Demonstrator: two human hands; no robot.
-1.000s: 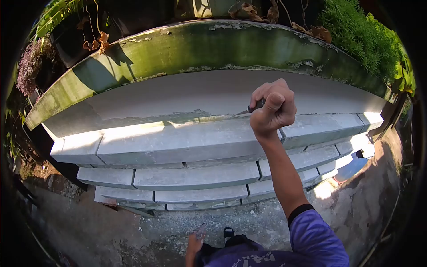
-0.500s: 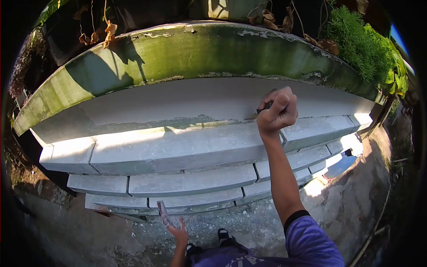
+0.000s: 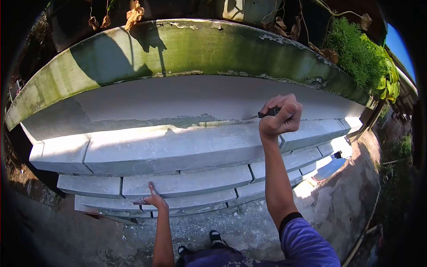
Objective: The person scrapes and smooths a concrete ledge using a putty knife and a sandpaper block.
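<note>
My right hand (image 3: 282, 115) is closed in a fist around a tool with a dark handle (image 3: 268, 112). Its thin end points left, close to the lower edge of the smooth grey wall face (image 3: 178, 98); the kind of tool is not clear. Left of that end, a ragged greenish strip (image 3: 187, 120) runs along the foot of the wall. Lower down, my left hand (image 3: 153, 201) is open in front of the pale block steps (image 3: 187, 183), its thumb pointing up. The fingers of that hand stretch left and look smeared with something whitish.
A mossy green ledge (image 3: 191, 49) with flaking paint overhangs the wall. Dry leaves (image 3: 134, 15) hang over it, and a leafy green plant (image 3: 356, 53) stands at the right. Concrete ground (image 3: 249, 231) lies around my feet. A blue object (image 3: 330, 170) sits beyond the steps.
My left hand has risen and moved left, up to the front of the steps, and its fingers have turned to the left. My right hand stays near the wall's foot with the tool.
</note>
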